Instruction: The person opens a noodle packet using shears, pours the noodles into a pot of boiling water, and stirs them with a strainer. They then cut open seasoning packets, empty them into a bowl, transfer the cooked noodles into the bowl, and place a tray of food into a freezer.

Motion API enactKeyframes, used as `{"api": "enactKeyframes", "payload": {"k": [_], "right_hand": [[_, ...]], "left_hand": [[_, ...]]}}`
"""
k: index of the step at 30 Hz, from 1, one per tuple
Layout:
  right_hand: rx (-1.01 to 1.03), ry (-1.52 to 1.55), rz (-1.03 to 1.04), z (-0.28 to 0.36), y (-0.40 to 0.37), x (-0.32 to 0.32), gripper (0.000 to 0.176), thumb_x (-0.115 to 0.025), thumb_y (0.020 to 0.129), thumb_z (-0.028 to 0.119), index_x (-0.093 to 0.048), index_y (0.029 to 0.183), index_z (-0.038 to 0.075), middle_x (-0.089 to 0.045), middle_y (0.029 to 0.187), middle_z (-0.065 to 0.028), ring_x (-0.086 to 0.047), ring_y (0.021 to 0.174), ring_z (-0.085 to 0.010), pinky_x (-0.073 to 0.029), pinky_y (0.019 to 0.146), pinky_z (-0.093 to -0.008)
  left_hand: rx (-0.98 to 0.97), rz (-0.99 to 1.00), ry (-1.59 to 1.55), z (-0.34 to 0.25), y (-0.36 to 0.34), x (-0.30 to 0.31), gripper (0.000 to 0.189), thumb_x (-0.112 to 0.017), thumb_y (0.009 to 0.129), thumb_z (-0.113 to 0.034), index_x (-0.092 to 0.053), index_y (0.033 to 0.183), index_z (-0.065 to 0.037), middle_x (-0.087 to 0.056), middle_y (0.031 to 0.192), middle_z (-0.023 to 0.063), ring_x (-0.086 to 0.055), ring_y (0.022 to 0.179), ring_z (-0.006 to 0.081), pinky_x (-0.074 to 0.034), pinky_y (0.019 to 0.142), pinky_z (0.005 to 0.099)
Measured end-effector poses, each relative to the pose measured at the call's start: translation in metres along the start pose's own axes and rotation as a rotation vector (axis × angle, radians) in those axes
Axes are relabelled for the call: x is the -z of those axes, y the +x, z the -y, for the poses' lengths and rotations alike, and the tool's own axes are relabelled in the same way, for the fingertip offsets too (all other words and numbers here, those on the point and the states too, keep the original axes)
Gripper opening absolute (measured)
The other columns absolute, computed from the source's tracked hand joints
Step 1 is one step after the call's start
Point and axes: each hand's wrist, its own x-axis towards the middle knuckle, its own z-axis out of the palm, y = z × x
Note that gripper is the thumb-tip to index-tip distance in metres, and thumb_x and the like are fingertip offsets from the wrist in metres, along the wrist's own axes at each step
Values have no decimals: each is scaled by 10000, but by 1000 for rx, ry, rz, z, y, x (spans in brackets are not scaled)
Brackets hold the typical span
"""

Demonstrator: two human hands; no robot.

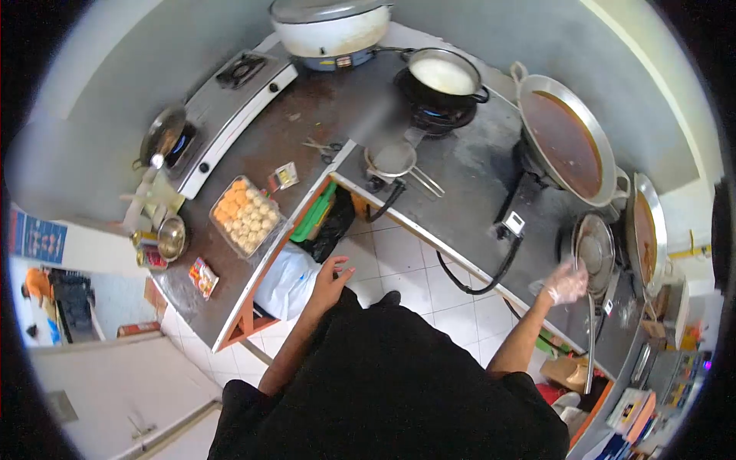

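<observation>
My left hand (332, 280) is bare, with its fingers apart and nothing in it, held low in front of the counter edge beside a white plastic bag (285, 282). My right hand (566, 284) wears a clear plastic glove and reaches over the right-hand counter. It is at the near side of a round metal strainer (595, 244) with a long handle (589, 349), which rests over a dark pan. Glove glare and blur hide whether the fingers grip the strainer or only touch it.
Two wide pans of brown liquid (566, 146) (645, 234) stand on the right. A pot of white liquid (443, 77) sits on a lit burner. A small sieve (392, 159), a tray of balls (247, 216), scissors (325, 149) and a two-burner stove (230, 115) occupy the counters.
</observation>
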Motion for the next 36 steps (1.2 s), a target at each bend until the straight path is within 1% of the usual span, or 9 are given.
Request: {"api": "enactKeyframes", "payload": {"k": [3,7,10,16,20,26,29,32,36], "right_hand": [[370,718,299,119,-43,10,135,-667,806,170,-689,824,38,-670,813,-152,-626,820,-321,-475,819,-418],[684,509,890,252,-111,37,522,-725,749,213,-575,1232,84,-561,1256,-145,-504,1188,-330,-419,1001,-413],[883,377,821,314,-158,1,466,-712,757,280,-576,1159,89,-467,1377,-126,-486,1221,-355,-422,998,-423],[627,185,1159,359,-182,-65,364,-598,827,294,-566,1159,148,-624,1153,-199,-597,1071,-395,-490,894,-470],[515,340,1127,369,-159,10,304,-563,835,220,-615,1129,160,-665,1017,-199,-638,944,-406,-512,789,-490],[536,826,1055,359,-112,-17,372,-586,765,111,-591,1131,48,-635,988,-273,-606,951,-447,-483,804,-499],[625,785,773,376,-33,13,359,-566,797,102,-587,1149,30,-627,983,-289,-592,969,-450,-474,822,-499],[391,355,924,409,44,73,317,-492,880,115,-581,1179,56,-612,1040,-296,-578,1021,-431,-452,849,-497],[603,657,746,387,78,-3,338,-461,917,193,-565,1212,65,-640,990,-258,-621,959,-401,-462,833,-434]], "left_hand": [[75,-68,25,3,-10,16,373,-684,860,-241,-558,1138,-26,-592,1142,103,-568,1025,238,-457,876,345],[105,-195,-23,23,-11,56,402,-681,865,-270,-552,1161,-30,-591,1142,104,-569,1026,252,-459,877,349],[70,-324,-51,36,-13,101,378,-688,862,-239,-567,1155,-34,-591,1129,96,-558,1042,214,-453,890,334],[94,-474,-126,95,-19,191,300,-653,888,-196,-568,1129,-39,-586,1125,92,-564,1015,189,-464,860,320],[211,-519,-168,81,-13,233,283,-617,905,-180,-557,1135,-26,-591,1067,86,-567,971,185,-451,853,311],[129,-303,-53,60,50,253,283,-617,907,-191,-563,1126,-20,-601,1043,82,-572,973,177,-457,854,314],[-7,-179,-41,32,99,235,289,-625,906,-205,-582,1132,-30,-620,997,72,-590,934,167,-466,838,306],[-3,140,-84,20,157,174,329,-640,899,-235,-597,1153,-30,-647,982,75,-604,919,153,-472,836,303],[139,496,-138,36,232,46,332,-587,922,-283,-613,1138,-32,-661,997,76,-627,930,176,-494,778,295]]}}
